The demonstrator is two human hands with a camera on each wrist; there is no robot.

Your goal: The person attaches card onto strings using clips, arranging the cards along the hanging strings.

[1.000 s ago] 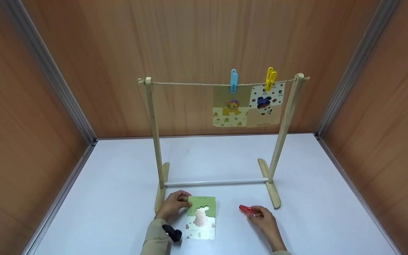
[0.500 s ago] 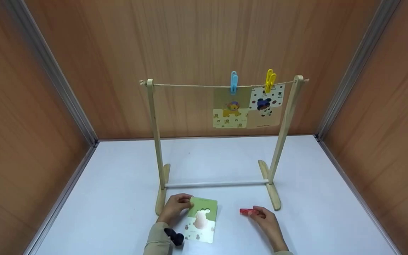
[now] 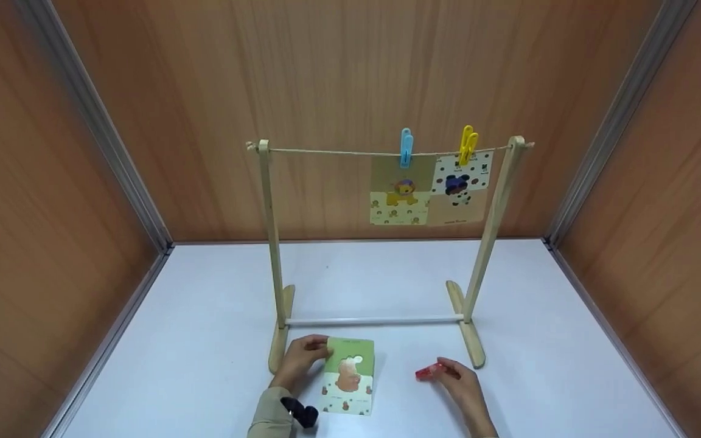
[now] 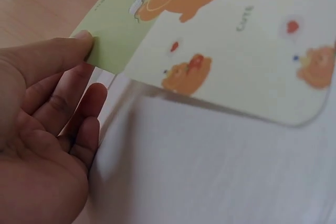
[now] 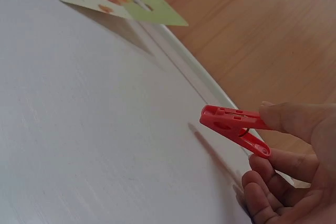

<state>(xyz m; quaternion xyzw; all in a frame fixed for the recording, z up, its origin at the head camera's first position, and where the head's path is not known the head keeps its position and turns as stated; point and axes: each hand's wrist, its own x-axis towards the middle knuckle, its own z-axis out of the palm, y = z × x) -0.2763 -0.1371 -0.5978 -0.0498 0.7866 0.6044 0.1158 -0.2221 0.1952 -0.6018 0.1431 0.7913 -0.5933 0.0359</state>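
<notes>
My left hand (image 3: 303,360) pinches the upper left edge of a green and white card (image 3: 348,389) printed with an orange bear. In the left wrist view the thumb lies on the green part of the card (image 4: 226,40), whose lower edge stands off the white table with a shadow beneath. To the right, my right hand (image 3: 459,382) holds a red clothespin (image 3: 428,371) between thumb and fingers. The right wrist view shows the clothespin (image 5: 236,129) gripped at its handle ends, just above the table.
A wooden stand carries a string (image 3: 326,151) between two posts. A blue clothespin (image 3: 406,148) holds a lion card (image 3: 400,191) on it, and a yellow clothespin (image 3: 468,146) holds a panda card (image 3: 459,207). A white rod (image 3: 375,320) joins the stand's feet. Wood-grain panels enclose the table.
The red clothespin has turned in my right hand, its tip now pointing lower left. The card in my left hand has swung a little and its sheen has shifted, showing the bear more clearly.
</notes>
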